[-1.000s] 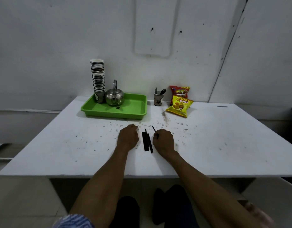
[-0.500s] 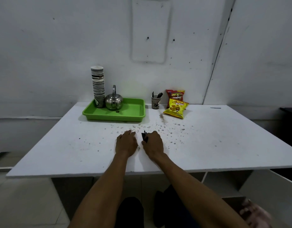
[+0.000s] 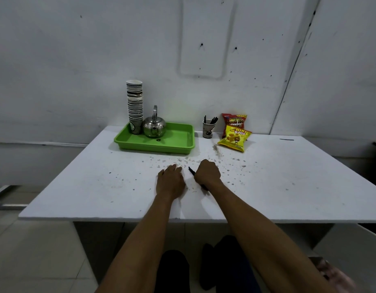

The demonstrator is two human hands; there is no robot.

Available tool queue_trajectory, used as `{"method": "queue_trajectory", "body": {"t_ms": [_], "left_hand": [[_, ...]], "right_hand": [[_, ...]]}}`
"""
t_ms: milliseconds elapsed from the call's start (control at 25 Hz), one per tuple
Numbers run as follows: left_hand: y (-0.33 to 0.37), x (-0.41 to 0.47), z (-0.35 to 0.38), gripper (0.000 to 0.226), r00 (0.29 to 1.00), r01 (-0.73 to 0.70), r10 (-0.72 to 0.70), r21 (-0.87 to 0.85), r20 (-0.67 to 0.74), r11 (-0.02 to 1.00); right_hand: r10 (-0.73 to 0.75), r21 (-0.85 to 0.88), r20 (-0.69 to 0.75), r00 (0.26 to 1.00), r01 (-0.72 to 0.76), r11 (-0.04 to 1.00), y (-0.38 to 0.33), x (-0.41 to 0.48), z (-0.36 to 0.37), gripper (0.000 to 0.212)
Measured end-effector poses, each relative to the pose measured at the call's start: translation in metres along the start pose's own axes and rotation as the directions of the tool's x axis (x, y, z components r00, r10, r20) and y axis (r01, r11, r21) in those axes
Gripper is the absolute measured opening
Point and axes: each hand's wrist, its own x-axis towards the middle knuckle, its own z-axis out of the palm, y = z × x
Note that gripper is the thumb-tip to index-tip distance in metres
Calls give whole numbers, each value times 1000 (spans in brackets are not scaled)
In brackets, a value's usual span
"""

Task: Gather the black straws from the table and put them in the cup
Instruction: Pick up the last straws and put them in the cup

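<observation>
My right hand [image 3: 207,174] is closed around a bundle of black straws [image 3: 191,170], whose ends stick out above and below the fist, near the middle of the white table [image 3: 288,187]. Just to the left, my left hand [image 3: 170,181] rests flat on the table, fingers together, holding nothing. A paper cup [image 3: 208,130] with several black straws standing in it sits at the back of the table, between the green tray and the snack bags.
A green tray [image 3: 174,142] at the back left holds a tall stack of paper cups [image 3: 134,106] and a metal kettle [image 3: 154,127]. Two snack bags, red [image 3: 234,121] and yellow [image 3: 234,138], lie to the cup's right. Dark crumbs dot the tabletop.
The straws lay loose on the table between my hands a second ago; my right hand has since closed around them and holds them as a bundle. The camera view has shifted.
</observation>
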Motion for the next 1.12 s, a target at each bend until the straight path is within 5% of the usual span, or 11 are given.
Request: {"method": "queue_trajectory", "body": {"t_ms": [880,1120], "left_hand": [[0,0,-1,52,999,-9,8,38,49,999],[0,0,1,49,1000,6,-6,-19,21,1000]], "right_hand": [[-282,-358,-59,958,244,901,4,-13,10,24],[-167,-88,-114,979,158,984,19,5,3,20]]}}
